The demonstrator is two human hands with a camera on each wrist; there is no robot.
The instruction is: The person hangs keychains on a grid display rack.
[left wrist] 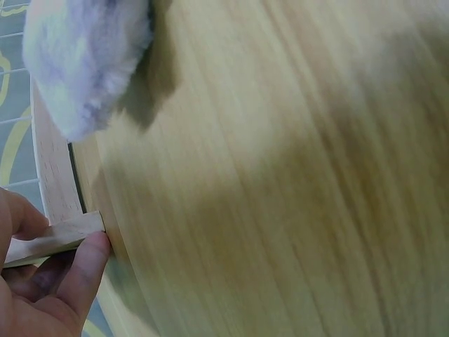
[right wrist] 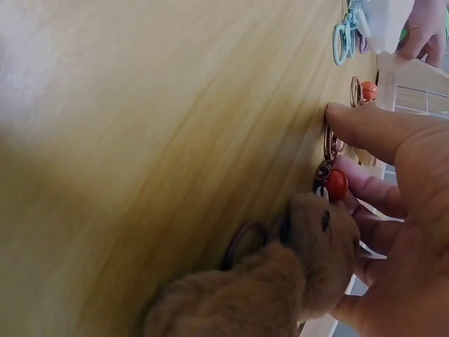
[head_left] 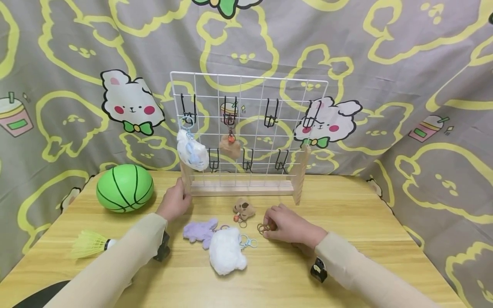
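Observation:
My left hand grips the wooden foot at the left end of a white wire grid rack, thumb and fingers on either side. My right hand pinches the metal clasp of a brown plush keychain low over the table. An orange-red bell hangs by the clasp; in the head view the hand hides most of this plush. Left of it lie a spotted brown plush keychain, a purple plush keychain and a fluffy white one with a light-blue clasp.
Black hooks line the grid in two rows. A white-and-blue plush and a tan plush hang from it. A green ball and yellow shuttlecock are at left; a dark object fills the near left corner.

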